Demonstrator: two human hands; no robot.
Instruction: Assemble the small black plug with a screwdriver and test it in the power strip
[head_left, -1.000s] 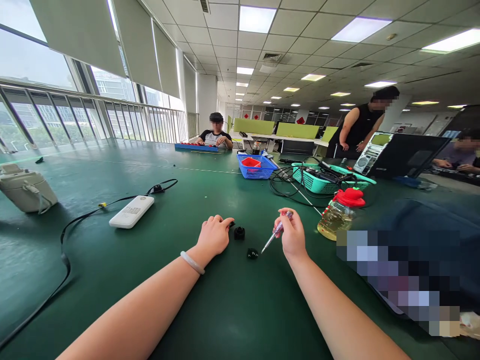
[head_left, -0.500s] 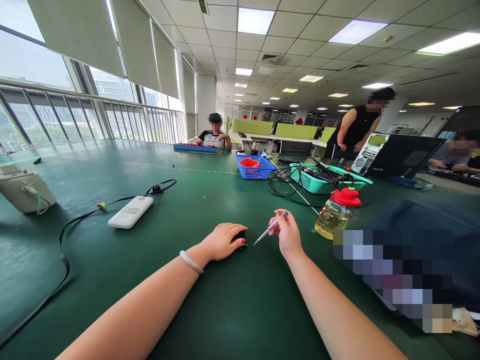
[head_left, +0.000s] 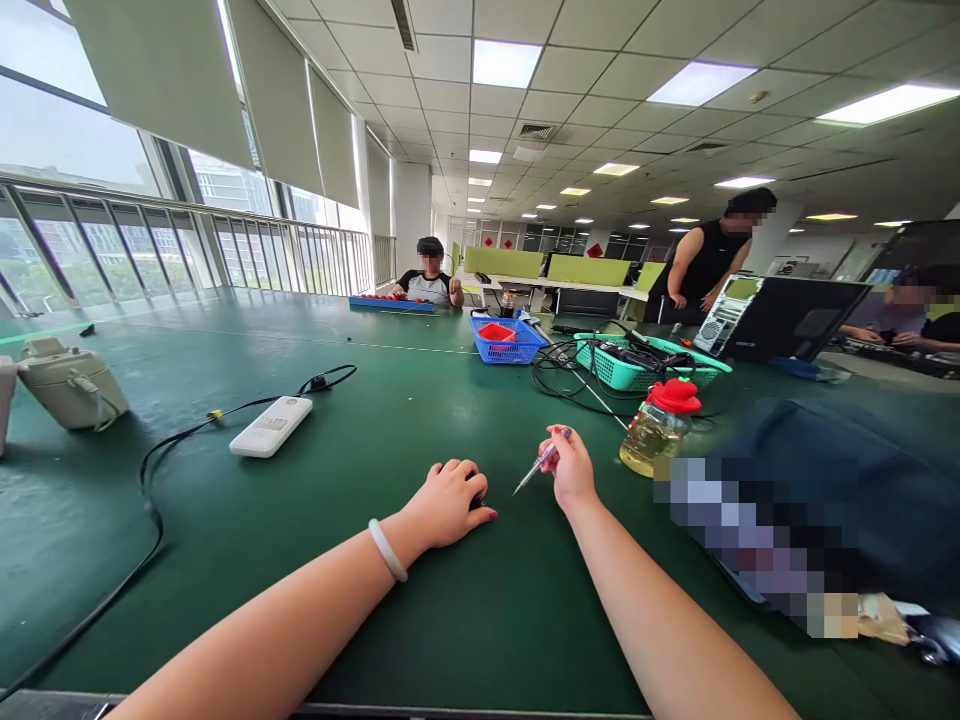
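My left hand [head_left: 452, 503] rests on the green table with its fingers curled over a small black object [head_left: 478, 501]. Most of that object is hidden under the fingers, so its kind does not show. In my right hand [head_left: 572, 474] is a slim screwdriver [head_left: 531, 471] with a see-through handle, pinched between thumb and fingers. Its thin metal shaft slants down to the left, and the tip is a short way from my left hand, apart from the black object.
A white power bank [head_left: 271, 427] and a black cable [head_left: 159, 440] lie to the left. Rightward stand a red-lidded bottle [head_left: 654, 430] and a dark bag [head_left: 817, 480]. Farther back are a blue basket [head_left: 506, 350], a teal basket [head_left: 615, 372], a computer case [head_left: 780, 318] and several people.
My left fingers have curled further round the black object, and less of it shows. The screwdriver stays in my right hand at much the same slant. The whole view has shifted slightly.
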